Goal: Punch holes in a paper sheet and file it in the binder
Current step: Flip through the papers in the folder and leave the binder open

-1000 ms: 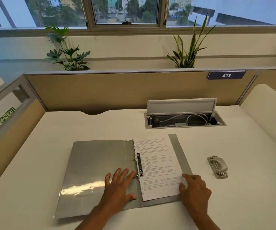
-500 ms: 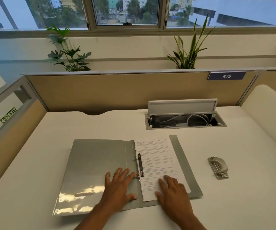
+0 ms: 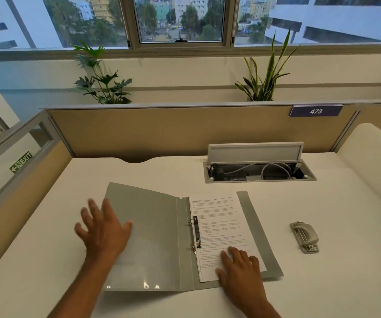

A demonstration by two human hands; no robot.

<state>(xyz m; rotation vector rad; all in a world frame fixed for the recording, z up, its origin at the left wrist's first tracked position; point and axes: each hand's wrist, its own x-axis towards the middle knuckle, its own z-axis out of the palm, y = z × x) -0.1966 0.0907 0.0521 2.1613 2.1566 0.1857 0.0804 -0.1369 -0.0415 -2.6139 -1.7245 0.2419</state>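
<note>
**Status.** The paper sheet [image 3: 217, 221] lies on the right half of the open binder [image 3: 183, 267], with its left margin at the rings [image 3: 194, 234]. It appears to be threaded on them, so I judge punching and filing done and closing the cover the step in hand. The hole punch [image 3: 304, 237] sits on the desk [image 3: 322, 283] well apart to the right, and neither hand touches it.

**Right hand** [image 3: 240, 269]. My fingers are straight and slightly spread, palm down, pressing the near end of the sheet flat. The hand grips nothing.

**Left hand** [image 3: 103, 228]. My fingers are spread wide at the outer left edge of the front cover [image 3: 152, 226]. The hand is blurred, so I cannot tell whether the fingertips are under the edge or only against it. The cover's far-left corner looks raised off the desk.

**Governing relation.** The binder's long axis — spine and rings — runs almost straight away from me and lies between my two hands. The cover hinges on that axis, so its free edge must swing up and over to the right, from my left hand toward the sheet. The left hand is nearer that edge. The right hand rests where the cover would land and would have to clear first — released too early, the sheet may lift at the rings.
</note>
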